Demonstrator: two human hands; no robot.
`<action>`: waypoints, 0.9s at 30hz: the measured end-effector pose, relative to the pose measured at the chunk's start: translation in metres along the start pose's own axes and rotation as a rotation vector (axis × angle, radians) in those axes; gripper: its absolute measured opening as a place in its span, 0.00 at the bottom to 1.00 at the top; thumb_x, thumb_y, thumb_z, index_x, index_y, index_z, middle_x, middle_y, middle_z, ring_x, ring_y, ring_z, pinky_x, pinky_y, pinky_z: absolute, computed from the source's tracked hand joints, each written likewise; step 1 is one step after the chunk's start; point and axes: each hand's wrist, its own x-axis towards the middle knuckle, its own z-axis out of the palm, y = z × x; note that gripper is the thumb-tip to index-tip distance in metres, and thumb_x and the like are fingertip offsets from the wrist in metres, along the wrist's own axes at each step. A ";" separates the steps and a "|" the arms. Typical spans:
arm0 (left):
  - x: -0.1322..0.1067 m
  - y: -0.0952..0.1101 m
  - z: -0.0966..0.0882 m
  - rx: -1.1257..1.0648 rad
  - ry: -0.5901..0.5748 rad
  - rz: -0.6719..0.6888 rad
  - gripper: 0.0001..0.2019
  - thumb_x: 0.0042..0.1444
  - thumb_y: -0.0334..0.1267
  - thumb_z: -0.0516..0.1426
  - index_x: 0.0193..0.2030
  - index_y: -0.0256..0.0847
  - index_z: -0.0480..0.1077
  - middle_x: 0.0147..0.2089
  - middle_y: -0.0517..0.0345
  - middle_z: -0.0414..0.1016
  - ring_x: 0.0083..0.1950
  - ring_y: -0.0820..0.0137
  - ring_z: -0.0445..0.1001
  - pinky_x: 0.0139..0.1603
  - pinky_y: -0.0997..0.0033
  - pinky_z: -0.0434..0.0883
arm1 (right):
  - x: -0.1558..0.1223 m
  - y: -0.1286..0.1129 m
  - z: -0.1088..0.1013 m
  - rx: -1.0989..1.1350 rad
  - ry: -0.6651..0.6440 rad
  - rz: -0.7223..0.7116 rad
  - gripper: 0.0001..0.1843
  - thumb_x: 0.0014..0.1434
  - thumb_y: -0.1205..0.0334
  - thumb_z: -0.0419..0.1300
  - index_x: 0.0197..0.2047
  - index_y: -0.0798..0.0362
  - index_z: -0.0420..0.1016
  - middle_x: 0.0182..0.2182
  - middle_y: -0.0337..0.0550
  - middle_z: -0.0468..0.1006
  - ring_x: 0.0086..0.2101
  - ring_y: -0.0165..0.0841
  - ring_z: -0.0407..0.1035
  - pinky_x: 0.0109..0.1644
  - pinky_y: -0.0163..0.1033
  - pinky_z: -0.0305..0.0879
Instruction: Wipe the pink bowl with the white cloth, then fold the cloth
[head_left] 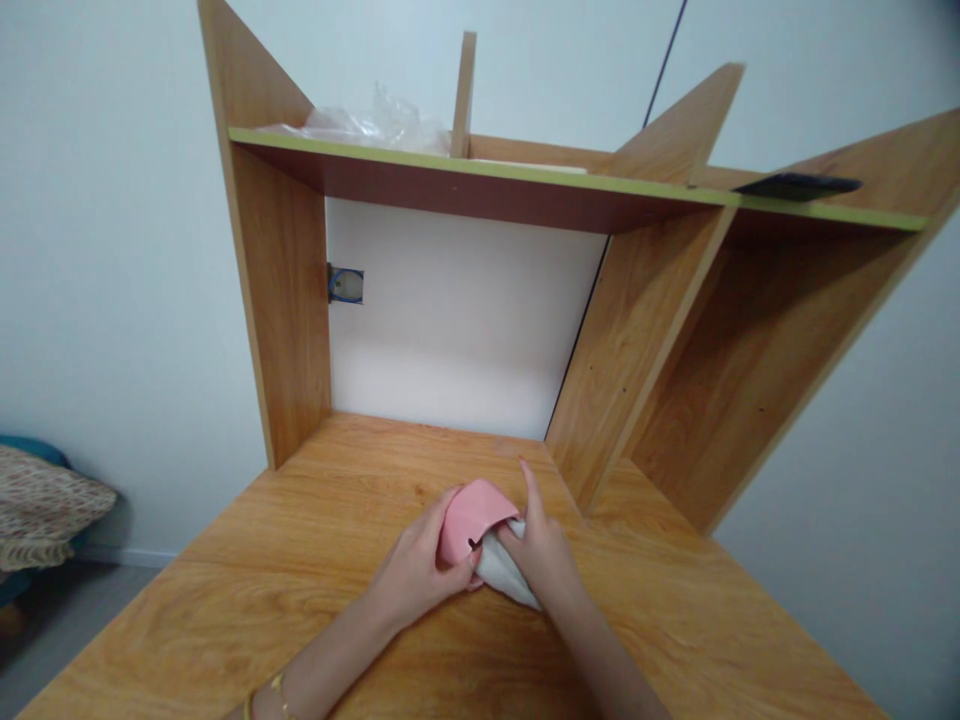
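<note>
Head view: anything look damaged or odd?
At the left edge of the white back panel, the square wall box looks oddly uncovered, a blue loop showing. The pink, curved item in the left hand has a dark rim notch; whether that's damage I can't tell.

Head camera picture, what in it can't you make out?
All in the head view:
Inside of the pink object: mostly hidden by its own shell, the right hand and the pale cloth.
Left hand: its far fingers are mostly behind the pink object.
Dark flat thing, upper right: seen nearly edge-on, face hidden.
Wall box: details too small.
Patterned cloth: cut off by the left edge.
</note>
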 end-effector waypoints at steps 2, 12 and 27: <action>-0.001 -0.001 0.000 0.003 -0.008 0.004 0.32 0.49 0.40 0.56 0.61 0.39 0.51 0.58 0.49 0.63 0.57 0.62 0.63 0.56 0.64 0.60 | -0.001 0.001 0.002 0.053 -0.014 0.017 0.38 0.53 0.59 0.51 0.64 0.54 0.39 0.22 0.37 0.72 0.24 0.35 0.69 0.27 0.33 0.58; 0.004 -0.005 -0.005 -0.072 0.031 -0.066 0.36 0.50 0.47 0.55 0.63 0.39 0.45 0.58 0.47 0.60 0.56 0.60 0.62 0.55 0.60 0.60 | 0.000 0.002 0.014 0.421 0.047 0.042 0.34 0.52 0.63 0.49 0.62 0.56 0.43 0.34 0.43 0.74 0.34 0.35 0.70 0.40 0.39 0.64; 0.003 -0.007 0.006 -0.139 0.053 -0.038 0.35 0.50 0.40 0.56 0.62 0.38 0.44 0.55 0.45 0.64 0.52 0.63 0.66 0.52 0.61 0.64 | 0.002 0.002 0.027 0.531 0.081 0.006 0.34 0.50 0.62 0.54 0.59 0.56 0.47 0.42 0.48 0.73 0.41 0.35 0.69 0.44 0.39 0.63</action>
